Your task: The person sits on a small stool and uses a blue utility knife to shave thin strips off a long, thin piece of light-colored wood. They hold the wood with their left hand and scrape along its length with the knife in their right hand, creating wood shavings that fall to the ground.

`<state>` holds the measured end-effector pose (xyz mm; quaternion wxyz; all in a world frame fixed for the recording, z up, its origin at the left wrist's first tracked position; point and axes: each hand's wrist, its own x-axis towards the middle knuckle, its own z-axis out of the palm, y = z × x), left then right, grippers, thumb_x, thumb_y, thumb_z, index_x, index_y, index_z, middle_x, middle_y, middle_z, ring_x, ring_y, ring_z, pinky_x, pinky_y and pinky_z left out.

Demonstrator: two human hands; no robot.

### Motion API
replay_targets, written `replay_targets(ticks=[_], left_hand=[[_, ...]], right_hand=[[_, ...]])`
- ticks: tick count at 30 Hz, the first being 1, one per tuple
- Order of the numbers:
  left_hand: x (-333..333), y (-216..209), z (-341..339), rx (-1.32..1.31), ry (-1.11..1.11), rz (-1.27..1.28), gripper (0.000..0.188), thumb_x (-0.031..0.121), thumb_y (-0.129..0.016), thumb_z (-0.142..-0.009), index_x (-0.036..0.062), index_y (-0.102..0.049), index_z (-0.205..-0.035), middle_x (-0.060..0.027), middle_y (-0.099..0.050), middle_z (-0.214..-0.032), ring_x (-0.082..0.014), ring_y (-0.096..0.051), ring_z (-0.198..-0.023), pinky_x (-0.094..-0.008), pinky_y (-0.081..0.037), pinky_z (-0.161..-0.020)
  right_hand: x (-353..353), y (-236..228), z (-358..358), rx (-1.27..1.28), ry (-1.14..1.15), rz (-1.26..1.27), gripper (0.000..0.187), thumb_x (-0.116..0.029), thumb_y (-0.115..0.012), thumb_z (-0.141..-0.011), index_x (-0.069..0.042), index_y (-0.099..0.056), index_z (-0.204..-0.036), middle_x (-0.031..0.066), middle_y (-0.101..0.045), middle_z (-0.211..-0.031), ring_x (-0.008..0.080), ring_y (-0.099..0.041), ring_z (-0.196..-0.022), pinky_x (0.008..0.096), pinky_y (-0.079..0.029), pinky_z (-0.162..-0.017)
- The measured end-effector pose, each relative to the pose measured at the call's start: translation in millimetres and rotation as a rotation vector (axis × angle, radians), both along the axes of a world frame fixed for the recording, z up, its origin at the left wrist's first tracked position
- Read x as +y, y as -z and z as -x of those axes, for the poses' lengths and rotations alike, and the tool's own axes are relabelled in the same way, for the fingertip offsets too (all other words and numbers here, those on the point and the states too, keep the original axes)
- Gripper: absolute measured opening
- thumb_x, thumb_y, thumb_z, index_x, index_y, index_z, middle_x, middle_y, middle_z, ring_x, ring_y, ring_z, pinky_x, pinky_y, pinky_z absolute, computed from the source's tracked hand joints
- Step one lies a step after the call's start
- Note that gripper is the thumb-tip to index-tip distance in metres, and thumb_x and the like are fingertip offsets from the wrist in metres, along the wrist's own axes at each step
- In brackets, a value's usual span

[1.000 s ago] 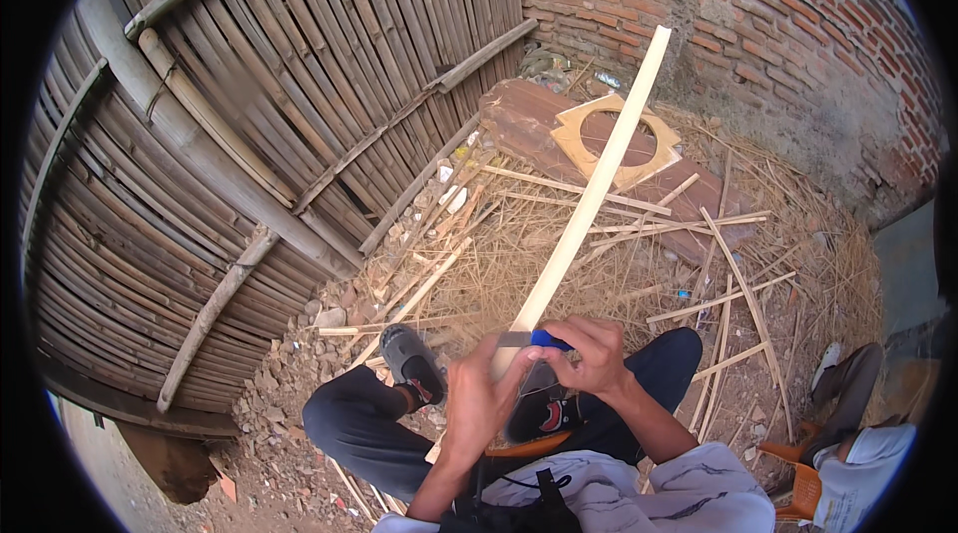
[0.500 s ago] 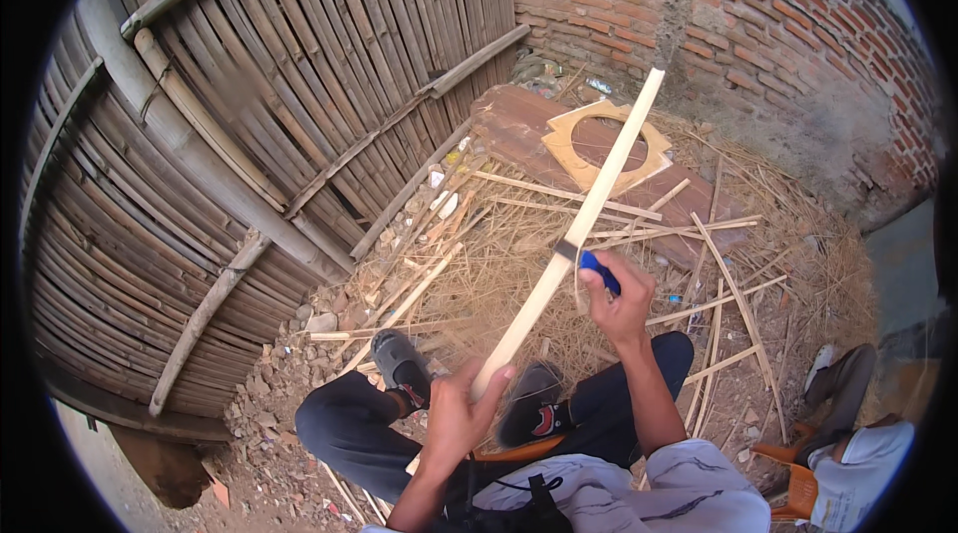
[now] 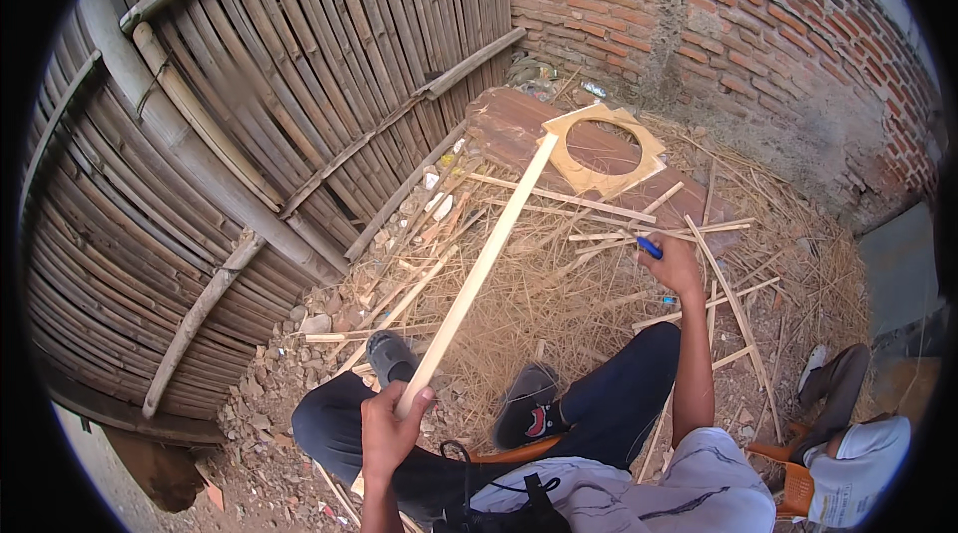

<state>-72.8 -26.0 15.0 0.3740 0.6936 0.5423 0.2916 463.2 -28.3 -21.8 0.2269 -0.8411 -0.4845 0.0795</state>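
A long pale wooden strip [image 3: 489,254] slants up and away from my left hand [image 3: 387,433], whose fingers are closed round its near end. My right hand [image 3: 674,266] is closed on the blue handle of a knife [image 3: 650,248], held out to the right of the strip and apart from it. The knife's blade is hard to make out against the straw-like shavings [image 3: 529,303] below. The strip's far end reaches to beside a tan board with a round hole [image 3: 559,169].
Several thin pale strips [image 3: 738,298] lie over the shavings. The holed board rests on a brown panel [image 3: 499,124]. A bamboo wall [image 3: 329,84] stands left, a brick wall [image 3: 599,4] behind. At the lower right another person [image 3: 863,453] sits near an orange chair [image 3: 795,488].
My right hand has moved right, taking the knife off the strip. My left hand has shifted left and nearer, and the strip's far end has swung left and down.
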Motion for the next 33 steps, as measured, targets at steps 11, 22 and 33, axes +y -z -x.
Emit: replay_targets(ticks=[11,22,33], left_hand=[[43,-34,-20,-0.219,0.047,-0.038,0.021,0.018,-0.076,-0.103,-0.0002,-0.072,-0.092,-0.0008,-0.063,-0.062,-0.0057,-0.051,-0.056,-0.0274,-0.04,-0.053],[69,-57,-51,-0.182,0.347,-0.256,0.027,0.022,-0.076,-0.103,0.0008,-0.067,-0.088,0.0023,-0.059,-0.062,-0.0041,-0.051,-0.056,-0.0283,-0.04,-0.052],[108,-51,-61,-0.178,0.618,0.237,0.042,0.042,-0.061,-0.113,0.0027,-0.065,-0.097,0.0036,-0.05,-0.06,-0.0067,-0.05,-0.053,-0.028,-0.041,-0.052]], right_hand=[[-11,-24,52,0.417,-0.015,-0.486,0.035,-0.033,-0.079,-0.098,-0.005,-0.077,-0.119,0.0044,-0.072,-0.084,0.0154,-0.066,-0.077,0.0324,-0.049,-0.07],[5,-162,173,0.797,-0.274,-0.76,0.044,-0.028,-0.069,-0.106,-0.005,-0.067,-0.143,-0.0041,-0.065,-0.079,0.0007,-0.045,-0.063,0.0216,-0.034,-0.06],[32,-164,134,0.732,-0.31,-0.688,0.037,-0.036,-0.074,-0.105,-0.003,-0.076,-0.122,-0.0117,-0.048,-0.073,0.0003,-0.038,-0.06,0.0235,-0.027,-0.054]])
